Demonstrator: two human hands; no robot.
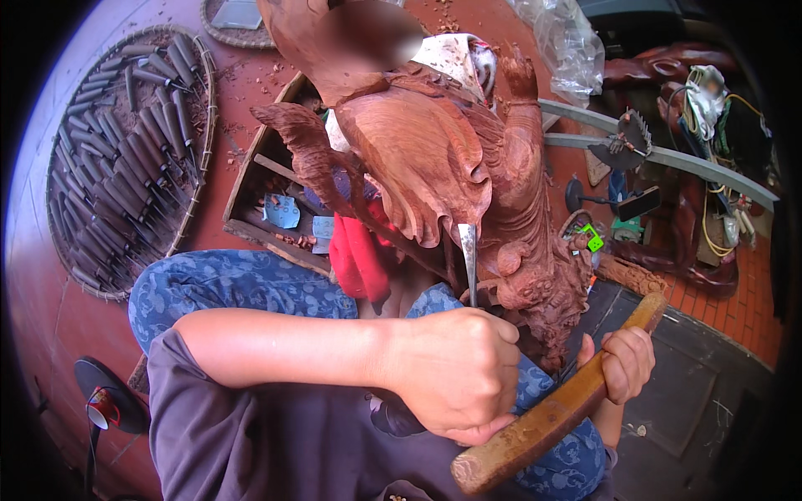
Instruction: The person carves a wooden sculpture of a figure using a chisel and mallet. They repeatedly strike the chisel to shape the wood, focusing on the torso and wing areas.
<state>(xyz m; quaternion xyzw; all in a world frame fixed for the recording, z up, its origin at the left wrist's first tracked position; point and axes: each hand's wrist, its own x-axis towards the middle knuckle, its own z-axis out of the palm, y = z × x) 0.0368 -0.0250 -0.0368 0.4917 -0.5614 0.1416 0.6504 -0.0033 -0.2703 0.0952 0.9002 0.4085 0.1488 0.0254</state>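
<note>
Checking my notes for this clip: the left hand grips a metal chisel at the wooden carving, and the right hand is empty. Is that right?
Not quite: the right hand isn't empty; the head view shows it gripping a curved wooden bar. The left hand does grip the metal chisel at the wooden carving.

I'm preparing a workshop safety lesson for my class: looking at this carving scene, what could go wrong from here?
1. The left hand grips the chisel close to the wooden mallet in the right hand, so a badly aimed swing might catch the knuckles or thumb.
2. The chisel's tip is at the folded edge of the wooden carving; a slip there could chip or gouge the wood.
</note>
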